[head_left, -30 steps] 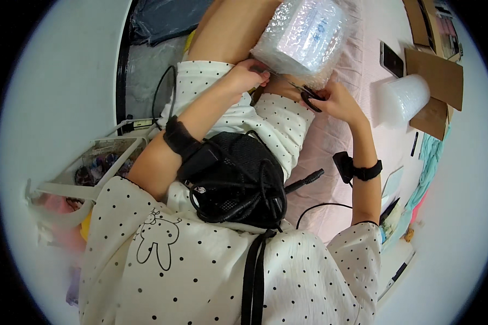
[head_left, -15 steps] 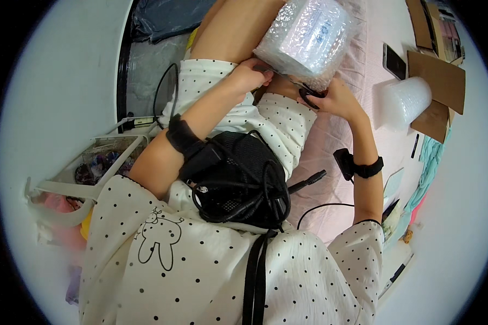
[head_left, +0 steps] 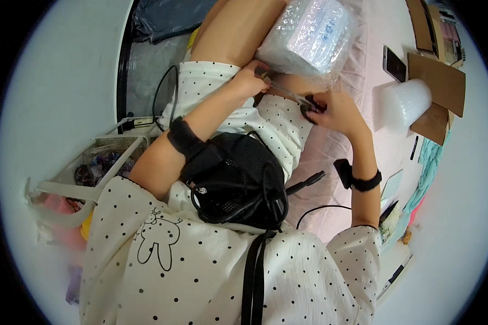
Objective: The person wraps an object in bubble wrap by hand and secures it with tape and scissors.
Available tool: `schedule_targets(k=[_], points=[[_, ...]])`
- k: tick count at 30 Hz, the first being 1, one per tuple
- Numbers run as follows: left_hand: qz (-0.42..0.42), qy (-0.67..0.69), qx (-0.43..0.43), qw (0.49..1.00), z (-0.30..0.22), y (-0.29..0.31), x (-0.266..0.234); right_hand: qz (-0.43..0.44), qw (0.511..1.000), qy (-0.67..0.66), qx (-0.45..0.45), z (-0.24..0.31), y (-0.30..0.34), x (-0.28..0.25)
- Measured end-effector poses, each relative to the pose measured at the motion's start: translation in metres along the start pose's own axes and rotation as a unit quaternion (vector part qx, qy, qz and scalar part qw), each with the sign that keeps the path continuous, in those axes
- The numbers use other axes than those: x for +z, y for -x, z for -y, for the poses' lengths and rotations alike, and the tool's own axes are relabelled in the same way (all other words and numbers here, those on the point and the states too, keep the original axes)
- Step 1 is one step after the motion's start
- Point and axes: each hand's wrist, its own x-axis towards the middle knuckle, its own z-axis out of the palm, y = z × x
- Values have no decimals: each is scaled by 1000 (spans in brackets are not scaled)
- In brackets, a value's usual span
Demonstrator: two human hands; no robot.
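One bubble-wrapped bundle (head_left: 309,35) rests on your lap, leaning against your bare leg, and both your hands work at its near edge. Your right hand (head_left: 336,111) is closed on dark-handled scissors (head_left: 295,97), whose thin blades run toward your left hand (head_left: 249,78), which pinches the wrap where the tips meet it. You look to be mid-cut on the wrapping; a next snip would call for keeping the film taut and the blades shallow, clear of what lies inside. Around you: one phone (head_left: 394,63), one loose roll of bubble wrap (head_left: 404,103), two cardboard pieces (head_left: 436,81), one black pouch (head_left: 238,181) at your chest.
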Motion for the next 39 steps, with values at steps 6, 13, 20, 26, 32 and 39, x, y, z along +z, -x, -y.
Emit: schedule_targets(k=[6,13,20,26,32,39], points=[[136,-106,-48,984,-24,17,-16,-45,991,-119,36,-12,62,-1],[47,-153,30,987,-51,19,-3,-198,901,-13,386,-95,169,51],[-68,-255,53,963,-57,-2,-6,-512,845,-102,116,-28,71,51],[-16,-172,73,982,-70,4,-1,-543,818,-154,-112,2,-49,30],[171,-298,-14,939,-120,41,-43,-592,776,-160,-149,0,-72,42],[260,-168,108,945,-184,80,-50,-400,849,-316,-138,-3,-20,24]])
